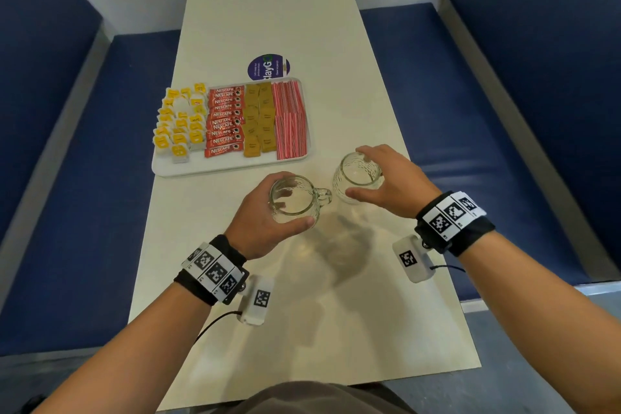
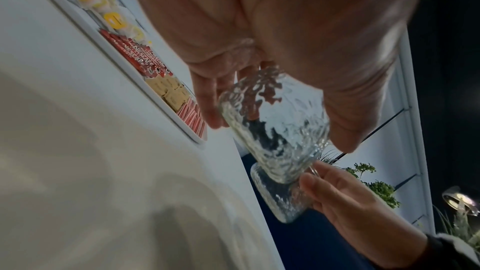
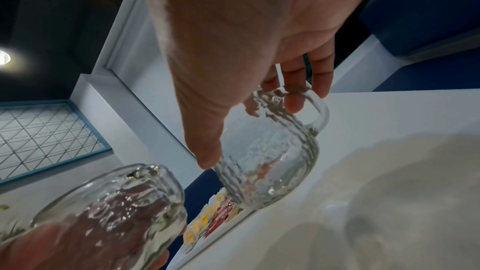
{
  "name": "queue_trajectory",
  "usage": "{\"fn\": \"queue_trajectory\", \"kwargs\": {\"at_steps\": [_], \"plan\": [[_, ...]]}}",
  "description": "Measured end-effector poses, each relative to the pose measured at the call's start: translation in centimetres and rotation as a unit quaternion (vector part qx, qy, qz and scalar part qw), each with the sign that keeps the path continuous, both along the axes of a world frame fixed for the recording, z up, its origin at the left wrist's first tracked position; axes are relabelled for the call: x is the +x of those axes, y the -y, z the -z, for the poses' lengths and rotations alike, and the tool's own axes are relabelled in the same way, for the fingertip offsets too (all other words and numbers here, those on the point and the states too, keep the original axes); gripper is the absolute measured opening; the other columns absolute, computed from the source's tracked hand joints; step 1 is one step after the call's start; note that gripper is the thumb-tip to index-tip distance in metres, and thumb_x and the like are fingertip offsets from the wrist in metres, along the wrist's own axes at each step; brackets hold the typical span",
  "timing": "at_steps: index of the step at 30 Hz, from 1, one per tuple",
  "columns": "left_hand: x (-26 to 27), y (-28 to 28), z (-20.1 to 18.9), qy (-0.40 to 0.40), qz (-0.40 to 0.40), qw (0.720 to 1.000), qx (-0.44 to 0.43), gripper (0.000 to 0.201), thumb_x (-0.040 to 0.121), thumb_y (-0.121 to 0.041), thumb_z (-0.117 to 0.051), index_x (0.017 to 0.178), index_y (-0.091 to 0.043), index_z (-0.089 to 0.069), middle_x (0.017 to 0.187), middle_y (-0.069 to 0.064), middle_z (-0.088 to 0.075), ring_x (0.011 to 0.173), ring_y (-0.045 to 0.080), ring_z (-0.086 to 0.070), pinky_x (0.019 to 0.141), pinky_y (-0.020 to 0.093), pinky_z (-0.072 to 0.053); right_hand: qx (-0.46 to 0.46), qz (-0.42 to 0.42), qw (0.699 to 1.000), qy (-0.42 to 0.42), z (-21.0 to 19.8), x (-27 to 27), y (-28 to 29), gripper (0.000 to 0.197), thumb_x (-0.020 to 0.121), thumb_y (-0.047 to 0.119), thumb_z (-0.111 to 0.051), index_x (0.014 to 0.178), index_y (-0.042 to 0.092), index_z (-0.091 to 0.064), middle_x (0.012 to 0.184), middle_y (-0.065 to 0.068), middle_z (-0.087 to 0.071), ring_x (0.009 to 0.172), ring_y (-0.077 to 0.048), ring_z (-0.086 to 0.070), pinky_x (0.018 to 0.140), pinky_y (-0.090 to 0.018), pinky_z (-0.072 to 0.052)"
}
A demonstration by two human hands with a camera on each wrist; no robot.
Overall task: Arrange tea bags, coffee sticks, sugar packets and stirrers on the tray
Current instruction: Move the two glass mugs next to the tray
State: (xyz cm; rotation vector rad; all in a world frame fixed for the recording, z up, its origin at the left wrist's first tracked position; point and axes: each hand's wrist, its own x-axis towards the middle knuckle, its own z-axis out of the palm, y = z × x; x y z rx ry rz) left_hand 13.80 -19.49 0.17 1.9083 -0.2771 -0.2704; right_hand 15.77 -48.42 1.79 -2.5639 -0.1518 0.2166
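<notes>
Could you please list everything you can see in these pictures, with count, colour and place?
Tray: one, white, on the table's left half.
Tea bags: many, yellow and white, tray's left end.
Coffee sticks: about ten, red, beside the tea bags.
Sugar packets: several, brown, right of the sticks.
Stirrers: many, red-and-white striped, tray's right end.
Sticker: one, purple, behind the tray.
Table: one, cream.
Benches: blue, both sides.
Glass mugs: two, clear, one in the left hand, one in the right hand.
</notes>
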Motion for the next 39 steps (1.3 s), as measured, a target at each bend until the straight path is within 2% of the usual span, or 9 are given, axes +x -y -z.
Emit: {"fn": "queue_trajectory", "kwargs": {"at_steps": [3, 9, 19, 24, 28, 35, 39], "plan": [[2.1, 0.2, 0.6, 0.031, 0.011, 0.998, 0.046, 0.079, 0.063, -0.054, -0.087, 0.131, -0.028, -0.055, 0.124, -0.015, -0.065, 0.12, 0.005, -0.059, 0.103, 0.032, -0.047, -0.016, 0.007, 1.0, 0.009, -0.1, 2.9, -0.1, 0.083, 0.081, 0.061, -0.075, 0.149, 0.031, -0.039, 0.141, 0.005, -0.051, 0.128, -0.016, -0.05, 0.094, -0.028, -0.037], [6.0, 1.1, 2.3, 0.018, 0.038, 0.995, 0.09, 0.089, 0.061, -0.06, -0.088, 0.137, -0.032, -0.05, 0.128, -0.014, -0.062, 0.119, 0.001, -0.057, 0.104, 0.036, -0.048, -0.049, 0.015, 0.999, 0.009, -0.1, 8.5, -0.2, 0.084, 0.083, 0.06, -0.074, 0.152, 0.028, -0.037, 0.145, 0.001, -0.049, 0.131, -0.021, -0.049, 0.097, -0.033, -0.039], [9.8, 2.7, 5.1, 0.0, 0.089, 0.988, 0.128, 0.1, 0.061, -0.061, -0.089, 0.142, -0.025, -0.045, 0.133, -0.01, -0.06, 0.122, 0.009, -0.056, 0.108, 0.04, -0.046, -0.08, 0.008, 0.997, -0.013, 1.6, 15.4, -1.0, 0.088, 0.083, 0.059, -0.074, 0.153, 0.023, -0.036, 0.147, -0.005, -0.047, 0.133, -0.026, -0.049, 0.106, -0.042, -0.044], [10.4, 2.9, 6.0, -0.011, 0.087, 0.988, 0.128, 0.097, 0.061, -0.057, -0.09, 0.141, -0.026, -0.046, 0.129, -0.011, -0.061, 0.118, 0.008, -0.058, 0.106, 0.039, -0.048, -0.094, 0.001, 0.995, -0.022, 2.7, 16.9, -1.8, 0.088, 0.081, 0.061, -0.075, 0.152, 0.024, -0.038, 0.146, -0.004, -0.049, 0.13, -0.026, -0.051, 0.102, -0.041, -0.045], [10.6, 2.9, 6.7, -0.02, 0.087, 0.988, 0.126, 0.097, 0.058, -0.06, -0.09, 0.139, -0.029, -0.047, 0.126, -0.012, -0.062, 0.115, 0.007, -0.06, 0.103, 0.039, -0.05, -0.099, -0.003, 0.995, -0.027, 3.4, 17.4, -2.2, 0.088, 0.08, 0.061, -0.075, 0.152, 0.025, -0.038, 0.145, -0.004, -0.049, 0.128, -0.026, -0.052, 0.099, -0.04, -0.045], [11.2, 2.6, 6.9, -0.008, 0.084, 0.989, 0.119, 0.093, 0.06, -0.053, -0.092, 0.137, -0.029, -0.048, 0.124, -0.01, -0.062, 0.112, 0.008, -0.059, 0.1, 0.036, -0.05, -0.092, 0.0, 0.995, -0.031, 3.8, 17.9, -2.9, 0.089, 0.08, 0.059, -0.076, 0.152, 0.023, -0.038, 0.145, -0.005, -0.049, 0.128, -0.027, -0.051, 0.1, -0.041, -0.046], [11.7, 2.8, 7.0, -0.007, 0.082, 0.989, 0.12, 0.094, 0.059, -0.056, -0.091, 0.138, -0.029, -0.047, 0.125, -0.01, -0.061, 0.113, 0.009, -0.058, 0.101, 0.037, -0.05, -0.083, 0.003, 0.996, -0.034, 3.8, 18.1, -3.1, 0.091, 0.079, 0.058, -0.078, 0.152, 0.024, -0.037, 0.144, -0.005, -0.049, 0.128, -0.026, -0.051, 0.1, -0.042, -0.047]]}}
